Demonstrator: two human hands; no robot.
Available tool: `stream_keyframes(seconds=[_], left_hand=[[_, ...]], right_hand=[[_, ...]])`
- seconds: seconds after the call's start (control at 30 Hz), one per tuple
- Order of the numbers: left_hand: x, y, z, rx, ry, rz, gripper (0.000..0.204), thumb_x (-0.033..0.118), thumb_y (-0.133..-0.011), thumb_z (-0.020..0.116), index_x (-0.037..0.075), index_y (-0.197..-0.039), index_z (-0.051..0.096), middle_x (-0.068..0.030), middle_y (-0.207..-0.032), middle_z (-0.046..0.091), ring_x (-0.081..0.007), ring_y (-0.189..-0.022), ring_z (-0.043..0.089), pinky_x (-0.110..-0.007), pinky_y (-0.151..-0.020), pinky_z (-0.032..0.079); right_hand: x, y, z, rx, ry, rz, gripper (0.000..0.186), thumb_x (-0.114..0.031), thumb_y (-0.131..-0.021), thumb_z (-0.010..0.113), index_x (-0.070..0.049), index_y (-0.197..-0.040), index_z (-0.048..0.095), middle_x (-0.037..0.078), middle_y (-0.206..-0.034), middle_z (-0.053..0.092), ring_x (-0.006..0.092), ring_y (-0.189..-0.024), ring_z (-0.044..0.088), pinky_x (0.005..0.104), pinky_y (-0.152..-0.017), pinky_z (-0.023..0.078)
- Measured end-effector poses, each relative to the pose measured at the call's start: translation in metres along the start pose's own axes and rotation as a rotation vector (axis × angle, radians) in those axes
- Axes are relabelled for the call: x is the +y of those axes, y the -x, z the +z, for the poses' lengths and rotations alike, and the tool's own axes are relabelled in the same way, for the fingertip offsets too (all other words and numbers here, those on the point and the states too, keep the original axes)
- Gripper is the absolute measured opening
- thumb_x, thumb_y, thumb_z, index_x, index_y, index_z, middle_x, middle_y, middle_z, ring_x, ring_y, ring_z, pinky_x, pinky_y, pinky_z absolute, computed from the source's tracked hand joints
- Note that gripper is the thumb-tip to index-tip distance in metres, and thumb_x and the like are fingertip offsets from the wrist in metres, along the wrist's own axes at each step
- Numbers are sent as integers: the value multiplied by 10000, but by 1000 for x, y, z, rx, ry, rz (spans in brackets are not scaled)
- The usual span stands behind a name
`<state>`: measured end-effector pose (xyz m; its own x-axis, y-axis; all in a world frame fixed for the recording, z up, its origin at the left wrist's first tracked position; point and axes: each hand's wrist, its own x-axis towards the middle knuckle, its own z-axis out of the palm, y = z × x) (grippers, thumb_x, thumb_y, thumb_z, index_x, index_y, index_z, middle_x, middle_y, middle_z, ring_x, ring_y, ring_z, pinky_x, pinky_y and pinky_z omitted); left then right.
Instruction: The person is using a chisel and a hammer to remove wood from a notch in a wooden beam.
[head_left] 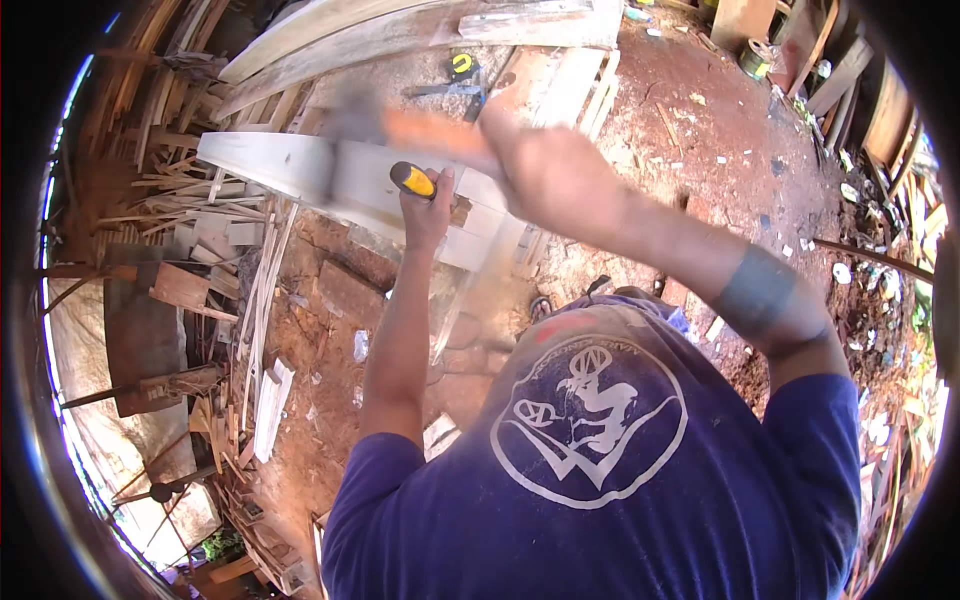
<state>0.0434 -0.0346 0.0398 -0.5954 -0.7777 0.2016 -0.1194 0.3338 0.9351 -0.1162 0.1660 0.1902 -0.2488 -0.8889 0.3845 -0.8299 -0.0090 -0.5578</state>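
Mis-hit risk over pale board.
L hand wrapped round yellow/blk tool handle over board's mid; R hand clenched on blurred hammer, also over board. Off-centre blow cd catch L hand.

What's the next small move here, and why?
Probably tap the chisel's exposed handle end with the hammer: the left hand grips the chisel at the pale board, and the right hand holds the hammer, blurred, close by. The chisel's tip is hidden.
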Motion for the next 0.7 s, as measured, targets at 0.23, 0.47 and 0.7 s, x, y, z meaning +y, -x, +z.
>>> stream_keyframes(seconds=[0.23, 0.47, 0.7], left_hand=[[-9, 0, -9, -45, -47, 29, 394, 165, -971, 677, 90, -642, 473, 34, -592, 492, -64, -535, 438, -281, -508, 374], [-31, 2, -15, -98, 0, 5, 323, 189, -961, 700, 68, -708, 540, 37, -619, 533, -53, -576, 490, -279, -524, 406], [2, 4, -21, -117, 62, -15, 249, 215, -881, 777, 19, -993, 670, -17, -777, 665, -88, -654, 593, -273, -621, 497]], right_hand=[[-30, -31, -75, 166, -17, -75, 367, -67, -827, 625, 50, -1168, 553, 267, -815, 690, 407, -807, 723, 505, -665, 588], [36, 19, 40, -237, 24, 137, 223, 3, -829, 561, 38, -1048, 534, 260, -746, 676, 443, -722, 697, 522, -685, 571], [50, 48, -22, 79, -161, 474, 184, -63, -845, 626, 21, -1007, 603, 177, -715, 626, 306, -658, 643, 450, -625, 487]])
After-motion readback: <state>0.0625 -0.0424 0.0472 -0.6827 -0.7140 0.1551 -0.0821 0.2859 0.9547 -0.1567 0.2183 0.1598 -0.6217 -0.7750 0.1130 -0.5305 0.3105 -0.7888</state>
